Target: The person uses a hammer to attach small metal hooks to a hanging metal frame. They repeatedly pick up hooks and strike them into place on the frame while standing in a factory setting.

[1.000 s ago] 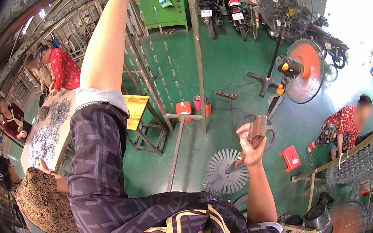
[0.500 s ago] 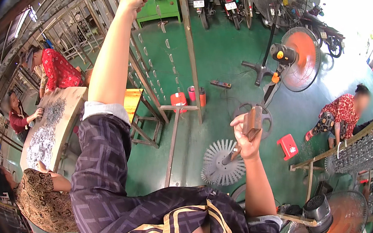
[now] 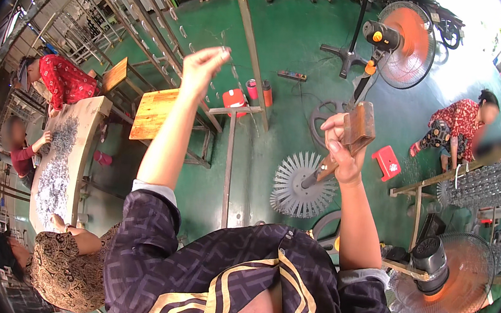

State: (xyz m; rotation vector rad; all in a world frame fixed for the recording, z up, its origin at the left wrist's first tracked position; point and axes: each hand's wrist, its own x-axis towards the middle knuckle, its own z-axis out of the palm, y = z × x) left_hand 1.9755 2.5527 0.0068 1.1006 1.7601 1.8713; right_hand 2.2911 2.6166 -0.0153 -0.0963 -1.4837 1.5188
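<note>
My left hand (image 3: pixel 202 70) is raised in front of a metal frame, thumb and fingers closed in a pinch. Whatever is between its fingertips is too small to make out. Close to it hangs a line of small pale loops (image 3: pixel 233 72). On the right, my right hand (image 3: pixel 348 158) has its fingers around a brown rectangular block (image 3: pixel 359 127), which is held tilted. Below that hand stands a grey slotted disc (image 3: pixel 302 187) with blade-like spokes, and a brown bar (image 3: pixel 325 169) runs from its hub toward the hand.
An upright metal post (image 3: pixel 252 39) and a crossbar stand ahead. A wooden-topped table (image 3: pixel 155 112) is left; people work at a long table (image 3: pixel 85 156) strewn with small pieces. Fans (image 3: pixel 402 47) and a red stool (image 3: pixel 385 163) are right, near a crouching person (image 3: pixel 461 128).
My left hand has come down and back toward me from beside the green cabinet. The right hand still holds the block, now slightly higher and farther right. The whole view has shifted.
</note>
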